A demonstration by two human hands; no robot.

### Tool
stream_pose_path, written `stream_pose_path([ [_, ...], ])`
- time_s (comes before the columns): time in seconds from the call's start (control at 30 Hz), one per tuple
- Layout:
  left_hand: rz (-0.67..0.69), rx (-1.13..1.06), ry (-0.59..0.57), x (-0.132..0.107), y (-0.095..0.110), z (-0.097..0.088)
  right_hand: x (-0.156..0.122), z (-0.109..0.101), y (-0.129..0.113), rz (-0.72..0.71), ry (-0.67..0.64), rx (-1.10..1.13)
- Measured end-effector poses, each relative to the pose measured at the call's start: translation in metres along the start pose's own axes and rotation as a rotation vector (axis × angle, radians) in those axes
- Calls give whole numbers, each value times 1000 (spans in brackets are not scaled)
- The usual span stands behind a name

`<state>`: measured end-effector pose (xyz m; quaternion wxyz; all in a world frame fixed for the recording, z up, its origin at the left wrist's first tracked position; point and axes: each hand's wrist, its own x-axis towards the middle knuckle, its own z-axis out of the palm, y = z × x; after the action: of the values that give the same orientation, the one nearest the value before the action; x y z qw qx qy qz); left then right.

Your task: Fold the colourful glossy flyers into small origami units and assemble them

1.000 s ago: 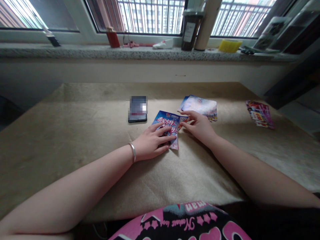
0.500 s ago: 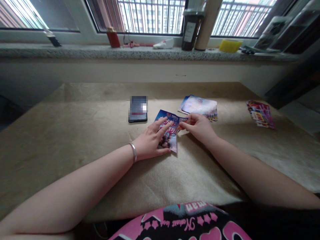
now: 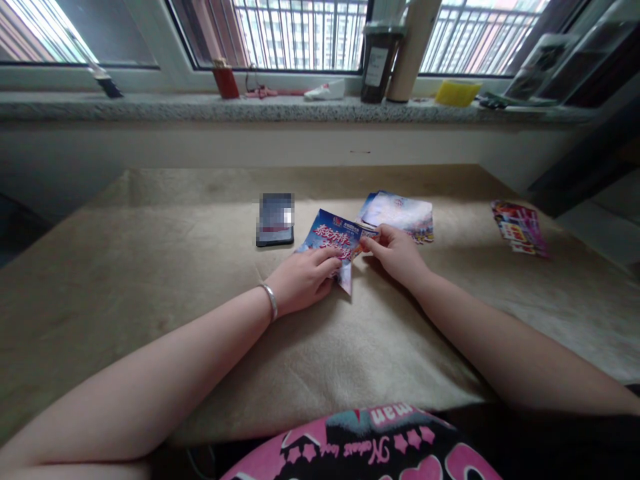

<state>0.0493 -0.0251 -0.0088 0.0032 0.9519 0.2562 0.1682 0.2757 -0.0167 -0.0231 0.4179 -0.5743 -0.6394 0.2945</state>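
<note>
A blue printed leaflet [image 3: 330, 230] with red-and-white lettering lies in front of me at an angle, its right edge folded or bent up. My left hand [image 3: 307, 277] grips its lower part, fingers curled over the print and thumb hidden below. Between thumb and forefinger, my right hand [image 3: 397, 253] pinches the right edge, where a small orange patch shows. Just behind the right hand is a pile of similar leaflets [image 3: 400, 212], the top one pale.
A dark phone-like device [image 3: 275, 220], partly blurred, lies left of the leaflet. Pink-and-red leaflets [image 3: 520, 229] are at the table's far right. On the windowsill [image 3: 280, 110] stand a red lighter-like item [image 3: 226, 80], a dark lidded container [image 3: 381, 63] and a yellow sponge-like block [image 3: 457, 93].
My left fingers, spread flat on the leaflet before, have drawn back and curled over its lower part. The leaflet has turned and shifted slightly away from me. The right hand keeps its pinch.
</note>
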Motion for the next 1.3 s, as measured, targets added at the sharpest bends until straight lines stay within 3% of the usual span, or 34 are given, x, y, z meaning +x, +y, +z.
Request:
stream_pose_path([
  [0.2, -151, 62, -68, 10, 10, -6, 1, 1, 1, 22, -3, 2],
  [0.33, -2, 58, -72, 16, 7, -3, 2, 1, -1, 43, 10, -24],
  [0.57, 74, 111, 29, 17, -5, 6, 5, 0, 0, 85, 18, 8],
  [0.83, -45, 163, 84, 13, -6, 6, 3, 0, 3, 20, -45, 61],
  [1.03, 15, 46, 19, 16, -8, 4, 1, 2, 1, 0, -71, 85],
  [1.3, -11, 116, -111, 14, -3, 0, 3, -6, -1, 69, -47, -44],
])
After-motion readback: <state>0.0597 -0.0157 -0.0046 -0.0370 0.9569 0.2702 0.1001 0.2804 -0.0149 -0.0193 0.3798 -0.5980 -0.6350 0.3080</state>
